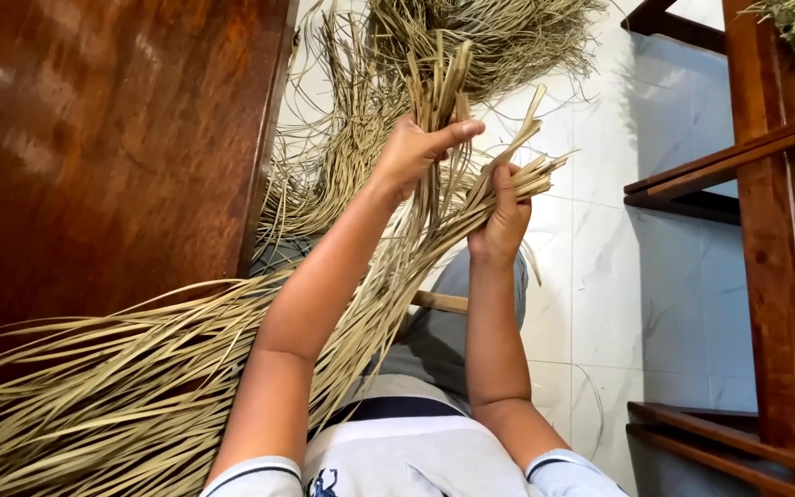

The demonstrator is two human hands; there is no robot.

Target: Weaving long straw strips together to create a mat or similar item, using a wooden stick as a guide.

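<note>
**Both hands gripping dried leaf strips over the lap**

Left hand (416, 152): fingers curled, thumb pressed across a short upright clump of pale tan dried palm-leaf strips (436, 87). Closed on it, cut ends sticking up above the fist.

Right hand (501, 221): closed around the stem end of a long bundle of flat straw-coloured leaf strips (140, 387). Cut ends fan out up and to the right of the fist; the rest of the bundle runs down and left, across the person's grey trousers (434, 340), under the left forearm.

The two hands sit close, left slightly above the right, not touching as far as I can see.

Relative to the hands: loose pile of the same dried strips (489, 37) on the white tiled floor (637, 276) just beyond them. Dark red-brown polished wooden panel (103, 147) to the left. Dark wooden furniture frame (766, 184) with rails to the right.
</note>
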